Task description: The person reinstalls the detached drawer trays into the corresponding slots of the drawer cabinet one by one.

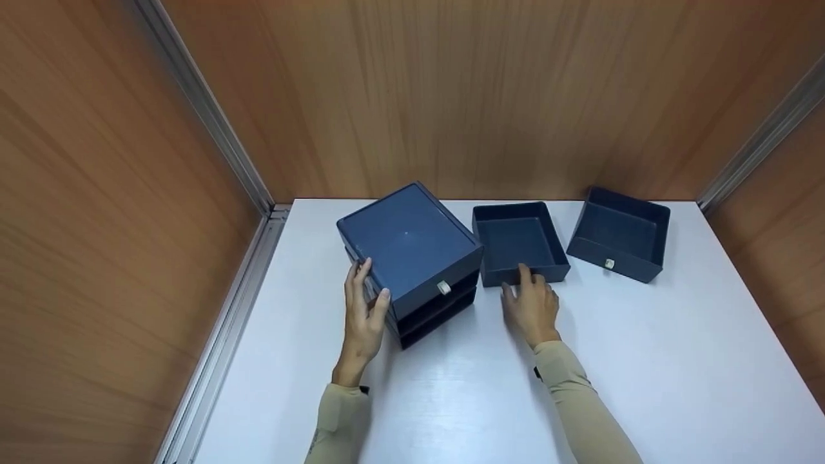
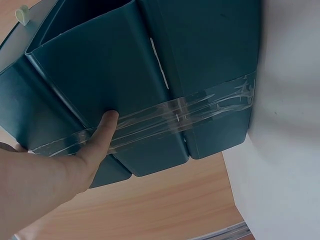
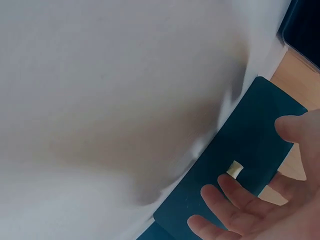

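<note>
Against cabinet (image 1: 409, 235) and drawer (image 1: 515, 243), hands (image 1: 364, 321) (image 1: 533, 306), fingers (image 3: 220, 204) parted

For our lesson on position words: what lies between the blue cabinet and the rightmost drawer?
The head view shows the middle drawer, with the right hand at its front, between the cabinet and rightmost drawer.

White table (image 1: 438, 403) here, brown wood panels (image 1: 451, 96) on three sides, and there, grey metal rails (image 1: 209, 116) in both back corners!
</note>
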Demonstrator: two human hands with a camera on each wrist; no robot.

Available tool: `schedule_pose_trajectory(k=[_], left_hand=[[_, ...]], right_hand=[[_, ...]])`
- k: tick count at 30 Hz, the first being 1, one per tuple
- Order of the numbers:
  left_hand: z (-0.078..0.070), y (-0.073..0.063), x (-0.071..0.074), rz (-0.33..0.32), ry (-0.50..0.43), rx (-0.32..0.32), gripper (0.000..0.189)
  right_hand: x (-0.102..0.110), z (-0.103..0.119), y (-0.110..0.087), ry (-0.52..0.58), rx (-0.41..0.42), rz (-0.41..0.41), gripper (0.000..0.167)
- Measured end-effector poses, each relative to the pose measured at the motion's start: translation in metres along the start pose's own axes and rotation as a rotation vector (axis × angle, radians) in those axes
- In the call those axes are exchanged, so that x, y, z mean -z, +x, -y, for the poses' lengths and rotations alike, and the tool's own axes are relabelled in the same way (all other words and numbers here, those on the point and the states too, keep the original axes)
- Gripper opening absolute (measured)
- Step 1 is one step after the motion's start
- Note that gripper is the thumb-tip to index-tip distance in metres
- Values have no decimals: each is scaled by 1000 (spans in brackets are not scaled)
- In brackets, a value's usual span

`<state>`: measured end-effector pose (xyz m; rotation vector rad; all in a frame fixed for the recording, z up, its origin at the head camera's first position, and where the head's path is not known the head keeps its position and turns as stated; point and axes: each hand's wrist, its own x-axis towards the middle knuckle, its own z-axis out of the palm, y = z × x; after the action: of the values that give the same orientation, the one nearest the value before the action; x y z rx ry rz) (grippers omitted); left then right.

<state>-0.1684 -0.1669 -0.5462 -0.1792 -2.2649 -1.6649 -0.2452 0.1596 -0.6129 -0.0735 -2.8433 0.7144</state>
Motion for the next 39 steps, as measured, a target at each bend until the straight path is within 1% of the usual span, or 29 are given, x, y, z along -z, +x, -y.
schedule_pose_trajectory(k=[7,10,17,19,26,33,39], left_hand=[[0,0,0,0,4,-7,63],[-1,0,1,3,7,-14,63],[0,-1,-1,10,20,-2,64],[1,0,-1,5,24,-9,64],[-1,0,0,2,23,-10,64],[-1,0,0,9,14,0,64],[-1,0,-1,10,23,-2,64]], right_hand=[[0,-1,-3,15,-17,-65,58],[0,-4,-3,27,-22,-70,57],[1,-13,-10,51,-20,-57,57],[1,-16,-14,55,-13,-67,56],[6,-20,-31,41,54,-133,54],[16,-22,-50,42,57,-154,56],[21,-27,-63,42,111,-208,55]])
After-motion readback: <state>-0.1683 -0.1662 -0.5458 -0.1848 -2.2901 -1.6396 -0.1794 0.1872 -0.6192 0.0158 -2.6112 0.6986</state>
